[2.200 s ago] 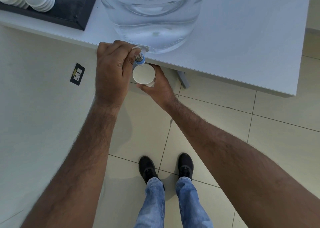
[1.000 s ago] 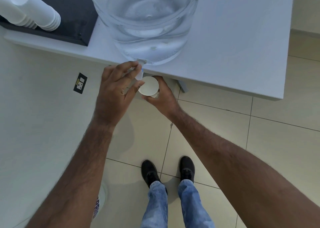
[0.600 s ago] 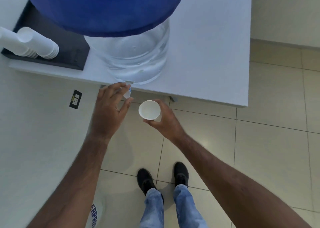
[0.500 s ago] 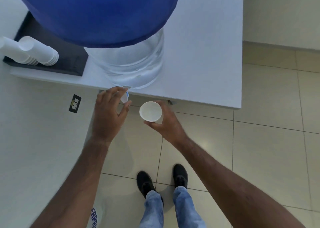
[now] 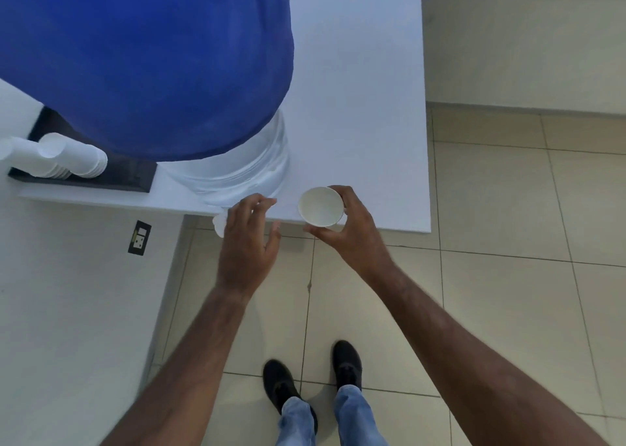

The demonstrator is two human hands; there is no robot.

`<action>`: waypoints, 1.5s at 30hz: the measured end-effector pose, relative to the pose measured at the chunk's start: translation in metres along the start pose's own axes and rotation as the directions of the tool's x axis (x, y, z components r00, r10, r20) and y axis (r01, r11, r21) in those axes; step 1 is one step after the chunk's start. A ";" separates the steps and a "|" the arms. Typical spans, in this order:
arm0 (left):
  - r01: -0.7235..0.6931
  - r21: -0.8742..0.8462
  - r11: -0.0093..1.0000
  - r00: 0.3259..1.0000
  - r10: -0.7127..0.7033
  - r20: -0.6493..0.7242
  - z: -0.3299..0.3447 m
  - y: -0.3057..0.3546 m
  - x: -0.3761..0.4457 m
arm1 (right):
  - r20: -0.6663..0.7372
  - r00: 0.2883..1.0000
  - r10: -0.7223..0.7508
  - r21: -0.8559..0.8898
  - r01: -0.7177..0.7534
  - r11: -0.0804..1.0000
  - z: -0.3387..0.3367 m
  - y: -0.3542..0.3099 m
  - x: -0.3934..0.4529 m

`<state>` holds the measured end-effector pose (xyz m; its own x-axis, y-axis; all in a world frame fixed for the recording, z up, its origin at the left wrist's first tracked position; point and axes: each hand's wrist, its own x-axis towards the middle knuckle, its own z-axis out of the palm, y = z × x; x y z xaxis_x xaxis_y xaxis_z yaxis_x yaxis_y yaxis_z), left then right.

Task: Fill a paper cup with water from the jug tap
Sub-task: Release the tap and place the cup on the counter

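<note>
A big water jug [image 5: 142,59] with a blue top and a clear lower body stands on the white table [image 5: 355,106]. Its white tap [image 5: 219,224] sticks out over the table's front edge, mostly hidden behind my left hand [image 5: 249,242]. That hand hovers by the tap with its fingers spread and nothing in it. My right hand [image 5: 352,235] grips a white paper cup [image 5: 320,206] upright, to the right of the tap, over the table's front edge. I cannot see whether the cup holds water.
Stacks of white cups [image 5: 67,157] lie on a dark tray [image 5: 111,177] at the table's left end. A wall with a socket [image 5: 139,241] runs along the left. My shoes [image 5: 311,378] stand on the tiled floor below.
My left hand has let go of the tap and opened. My right hand has carried the cup from under the tap up and to the right. The view has tilted up to the jug's blue top.
</note>
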<state>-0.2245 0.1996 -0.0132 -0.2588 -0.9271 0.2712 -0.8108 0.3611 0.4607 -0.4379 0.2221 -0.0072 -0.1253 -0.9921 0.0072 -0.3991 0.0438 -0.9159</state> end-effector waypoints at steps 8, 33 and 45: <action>-0.078 -0.062 0.995 0.979 0.088 0.182 0.036 0.033 0.034 | -0.081 0.994 0.071 -0.040 -0.075 0.996 -0.044 0.019 0.029; -0.028 0.162 0.986 0.854 -0.060 0.516 0.117 0.038 0.074 | -0.115 0.958 0.262 -0.023 -0.266 0.964 -0.059 0.092 0.076; -0.069 0.179 0.981 0.826 -0.045 0.561 0.115 0.032 0.065 | 0.050 0.989 0.136 -0.669 -0.067 0.740 -0.086 0.143 0.023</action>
<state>-0.3277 0.1389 -0.0777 -0.4723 -0.8388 -0.2707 -0.8721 0.4001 0.2819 -0.5762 0.2161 -0.1032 -0.1324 -0.9816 -0.1374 -0.8948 0.1780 -0.4095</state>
